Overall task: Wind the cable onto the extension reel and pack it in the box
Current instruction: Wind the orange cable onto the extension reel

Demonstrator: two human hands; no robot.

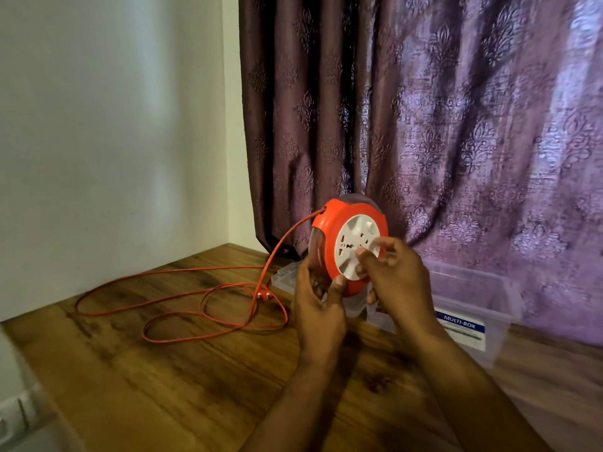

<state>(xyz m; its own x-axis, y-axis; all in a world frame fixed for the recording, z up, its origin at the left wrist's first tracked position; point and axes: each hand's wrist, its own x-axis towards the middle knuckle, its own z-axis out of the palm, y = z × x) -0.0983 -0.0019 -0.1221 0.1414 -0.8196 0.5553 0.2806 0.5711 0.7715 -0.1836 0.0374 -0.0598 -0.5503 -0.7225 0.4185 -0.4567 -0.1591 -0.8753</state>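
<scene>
An orange extension reel (329, 243) with a white socket face (354, 243) is held upright above the wooden table, in front of the curtain. My left hand (318, 308) grips its lower left rim. My right hand (396, 278) has its fingertips on the white face. The orange cable (208, 305) leaves the reel's top left and lies in loose loops on the table to the left, its plug (263, 295) resting among the loops. A clear plastic box (473, 298) labelled MULTI-BOX stands behind my hands at the right.
A clear lid (284, 277) lies flat behind the reel. A purple patterned curtain (456, 125) hangs close behind. A white wall (114, 141) bounds the table (163, 370) on the left. A white fitting (16, 415) shows at the bottom left corner.
</scene>
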